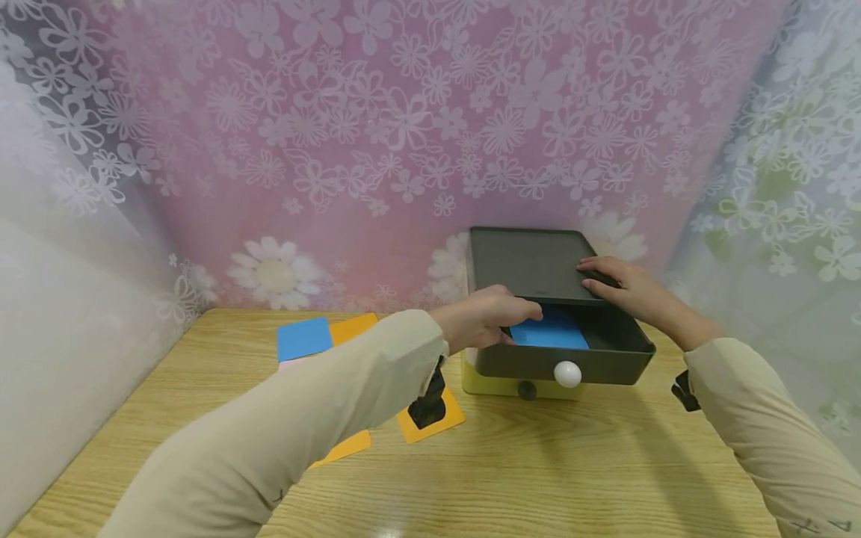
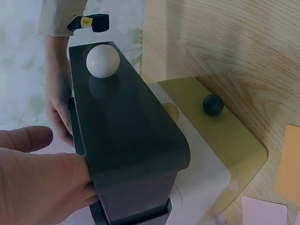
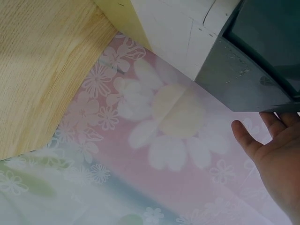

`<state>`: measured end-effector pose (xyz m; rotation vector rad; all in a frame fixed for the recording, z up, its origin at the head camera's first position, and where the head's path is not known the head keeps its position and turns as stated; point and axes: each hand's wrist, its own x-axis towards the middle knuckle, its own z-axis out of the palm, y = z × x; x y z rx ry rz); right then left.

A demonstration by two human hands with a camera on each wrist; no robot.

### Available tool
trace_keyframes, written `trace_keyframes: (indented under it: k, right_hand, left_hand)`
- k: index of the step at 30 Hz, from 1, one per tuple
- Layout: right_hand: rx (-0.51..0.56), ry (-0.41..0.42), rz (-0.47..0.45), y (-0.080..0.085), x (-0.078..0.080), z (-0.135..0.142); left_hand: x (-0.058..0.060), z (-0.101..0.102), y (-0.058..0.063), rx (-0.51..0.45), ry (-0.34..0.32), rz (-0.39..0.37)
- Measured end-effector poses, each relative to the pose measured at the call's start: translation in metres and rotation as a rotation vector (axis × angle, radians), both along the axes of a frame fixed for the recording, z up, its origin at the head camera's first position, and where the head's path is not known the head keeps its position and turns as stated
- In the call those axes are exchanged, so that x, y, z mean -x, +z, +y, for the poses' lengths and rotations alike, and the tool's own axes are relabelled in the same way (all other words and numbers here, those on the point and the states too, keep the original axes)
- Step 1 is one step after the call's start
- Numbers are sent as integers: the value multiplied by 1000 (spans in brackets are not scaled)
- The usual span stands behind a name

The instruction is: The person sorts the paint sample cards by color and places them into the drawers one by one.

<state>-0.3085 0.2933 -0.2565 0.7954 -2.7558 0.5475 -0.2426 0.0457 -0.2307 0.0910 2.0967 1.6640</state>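
A small chest of drawers stands at the back right, its dark grey top drawer pulled out. A white round knob sits on that drawer's front. Inside lies a blue card. My left hand reaches over the drawer's left side beside the card. Its thumb is straight and apart from the other fingers, whose tips the drawer hides in the left wrist view. My right hand rests with extended fingers on the right edge of the chest's top; the right wrist view shows its thumb off the surface.
Below are a white drawer and a yellow drawer with a dark knob. Left on the wooden table lie a blue card, several orange cards and a pink card, partly behind my left sleeve. A floral curtain hangs behind.
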Motion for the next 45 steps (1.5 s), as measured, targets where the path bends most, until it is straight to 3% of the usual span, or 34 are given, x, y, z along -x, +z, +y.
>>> trace_keyframes:
  k: [10,15,19,25,33,38,45]
  right_hand:
    - [3,4,-16,0,1,0]
    - [0,10,-19,0,2,2]
    - [4,3,-16,-1,2,3]
    - [-8,1,-28,-1,3,1]
    - [-10,-12,-35,-1,3,1]
    - [-14,-6,-20,-1,2,1]
    - [-15,0,-16,-1,1,0]
  left_hand:
    - [-8,-20,24,-91,-87,22]
    - [-9,-44,33,-42,-145,141]
    - [-10,-68,30,59,-117,290]
    - [-11,-103,4,160,-75,479]
    - [-9,-156,-53,301,-53,635]
    - [-10,-189,-87,409,7,662]
    - [-15,-243,-122,547,35,723]
